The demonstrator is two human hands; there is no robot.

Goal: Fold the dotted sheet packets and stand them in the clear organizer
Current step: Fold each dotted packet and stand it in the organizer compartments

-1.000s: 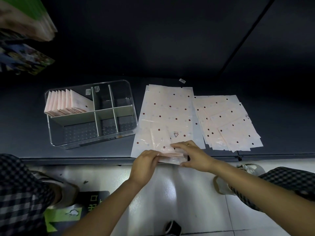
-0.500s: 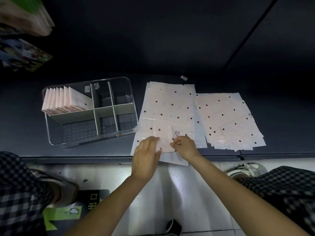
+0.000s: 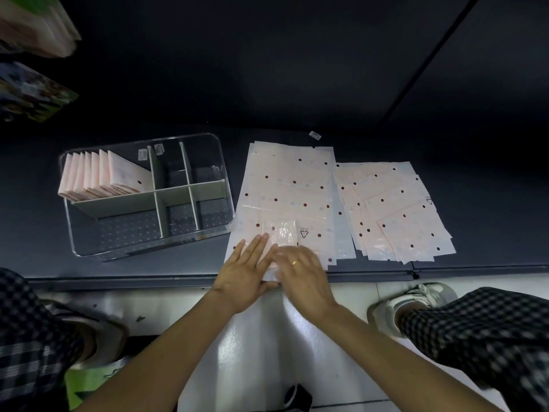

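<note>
Hands: left hand (image 3: 248, 270) flat, pressing folded packet (image 3: 280, 237) (right hand (image 3: 306, 276) blurred, apparently flat); organizer (image 3: 145, 194) lies left, nearer left hand.

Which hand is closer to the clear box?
Left. The left hand lies just right of the clear box; the right hand sits farther right, beyond it.

Sheet packets (image 3: 286, 185): pale pink, dark red dots (fainter grey-blue ones too). Tabletop (image 3: 35, 221): dark slate. Organizer (image 3: 148, 197): clear, grey-green dividers. Trousers (image 3: 487, 331): black-and-white check. Floor (image 3: 267, 352): white.
</note>
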